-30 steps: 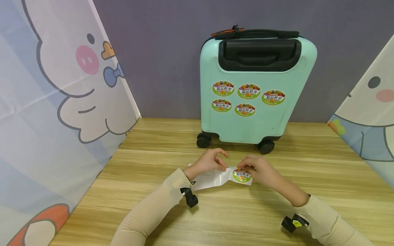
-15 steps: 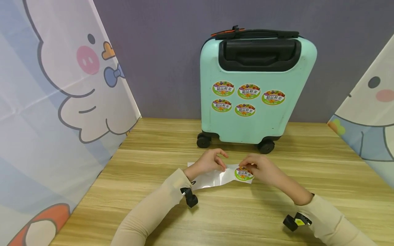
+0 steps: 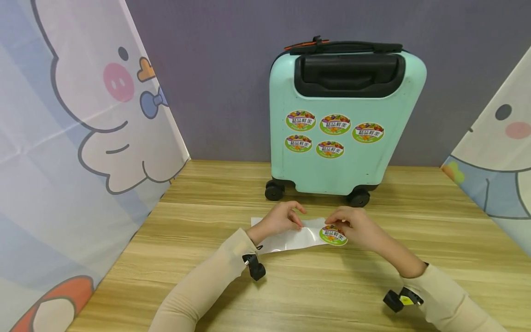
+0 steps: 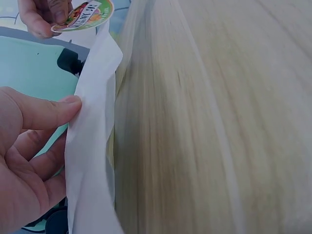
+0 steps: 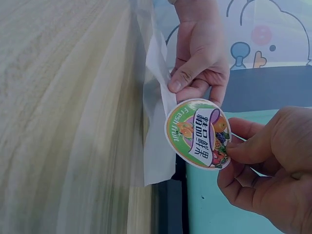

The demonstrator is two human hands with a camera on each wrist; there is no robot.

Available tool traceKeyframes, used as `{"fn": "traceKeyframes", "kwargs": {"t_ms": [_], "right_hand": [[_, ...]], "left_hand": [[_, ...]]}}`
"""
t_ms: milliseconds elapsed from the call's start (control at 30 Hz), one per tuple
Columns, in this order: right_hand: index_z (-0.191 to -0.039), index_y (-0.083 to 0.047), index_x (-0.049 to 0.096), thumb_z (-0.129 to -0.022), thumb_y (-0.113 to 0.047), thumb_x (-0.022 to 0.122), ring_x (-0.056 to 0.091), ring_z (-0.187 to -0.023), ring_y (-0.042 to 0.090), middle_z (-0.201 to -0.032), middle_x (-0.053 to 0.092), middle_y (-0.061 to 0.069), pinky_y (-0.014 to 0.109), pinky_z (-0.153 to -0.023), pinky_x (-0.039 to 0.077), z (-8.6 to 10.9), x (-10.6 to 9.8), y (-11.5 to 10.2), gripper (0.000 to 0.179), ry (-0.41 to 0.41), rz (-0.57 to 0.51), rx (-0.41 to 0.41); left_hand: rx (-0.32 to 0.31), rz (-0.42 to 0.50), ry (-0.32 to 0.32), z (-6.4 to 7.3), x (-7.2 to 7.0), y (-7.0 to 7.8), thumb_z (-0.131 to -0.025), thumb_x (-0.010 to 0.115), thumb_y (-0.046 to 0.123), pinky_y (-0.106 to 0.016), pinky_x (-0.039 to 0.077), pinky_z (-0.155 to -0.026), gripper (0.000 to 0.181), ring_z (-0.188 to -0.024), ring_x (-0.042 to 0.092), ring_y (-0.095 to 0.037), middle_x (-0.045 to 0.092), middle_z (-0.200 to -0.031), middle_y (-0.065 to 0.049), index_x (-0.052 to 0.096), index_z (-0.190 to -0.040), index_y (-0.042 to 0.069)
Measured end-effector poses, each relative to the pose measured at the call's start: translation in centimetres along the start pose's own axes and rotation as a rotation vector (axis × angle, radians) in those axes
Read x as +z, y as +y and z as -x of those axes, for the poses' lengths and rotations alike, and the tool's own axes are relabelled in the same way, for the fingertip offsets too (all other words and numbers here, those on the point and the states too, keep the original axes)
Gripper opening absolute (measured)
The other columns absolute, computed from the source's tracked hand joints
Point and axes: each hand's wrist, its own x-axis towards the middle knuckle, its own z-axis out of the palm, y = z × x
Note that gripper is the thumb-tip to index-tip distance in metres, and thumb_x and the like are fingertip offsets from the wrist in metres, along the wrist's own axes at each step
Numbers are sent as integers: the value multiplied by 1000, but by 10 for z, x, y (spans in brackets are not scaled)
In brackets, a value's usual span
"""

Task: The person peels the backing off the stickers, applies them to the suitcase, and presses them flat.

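A strip of white backing paper (image 3: 286, 242) lies low over the wooden table. My left hand (image 3: 281, 219) pinches its far edge between thumb and fingers, with the thumb on top in the left wrist view. An oval fruit sticker (image 5: 199, 134), green and white with printed fruit and "Fresh fruit", is held at its edge by my right hand (image 5: 273, 165). In the head view the sticker (image 3: 333, 235) covers the strip's right end; whether part of it still clings there I cannot tell.
Behind the hands stands a mint-green suitcase (image 3: 327, 173) on black wheels, several matching stickers on its upper front. Cartoon-printed sheets flank the wooden table (image 3: 315, 290) left and right, with a grey wall at the back.
My right hand has shifted slightly to the right, drawing the sticker along the paper so that it now reaches past the strip's right end. The left hand has stayed nearly in place.
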Motion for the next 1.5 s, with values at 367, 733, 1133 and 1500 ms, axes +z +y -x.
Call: {"fn": "traceKeyframes", "kwargs": {"t_ms": [367,733,1133,1500], "right_hand": [[-89,-6,76,-77,20,70,67,-79,18,-88,72,1,27,-61,55,-1,-9,-3,29,3,-20,37],[-92,-3,75,-80,16,70,67,-80,19,-88,72,2,28,-63,56,-1,-14,2,23,-33,-38,129],[-92,-5,74,-83,14,69,67,-82,21,-87,72,2,30,-65,56,-5,-20,1,22,-46,-37,185],[-94,-2,74,-84,13,69,68,-84,23,-89,72,3,30,-67,56,-10,-24,-2,19,-35,-37,224]], "left_hand": [[67,-90,10,1,-3,-4,-79,75,-14,-19,52,-70,35,-75,68,-13,72,-76,-6,65,-112,-5],[43,-145,-21,3,-2,-8,-81,73,-13,-20,53,-69,28,-75,67,-12,72,-79,-7,68,-106,-3],[38,-176,-53,4,-1,-5,-87,73,-3,-18,52,-72,21,-85,70,-16,74,-86,-7,70,-108,-1],[40,93,48,2,12,6,-91,71,2,-18,52,-75,24,-88,69,-10,74,-100,-12,70,-113,-5]]}}
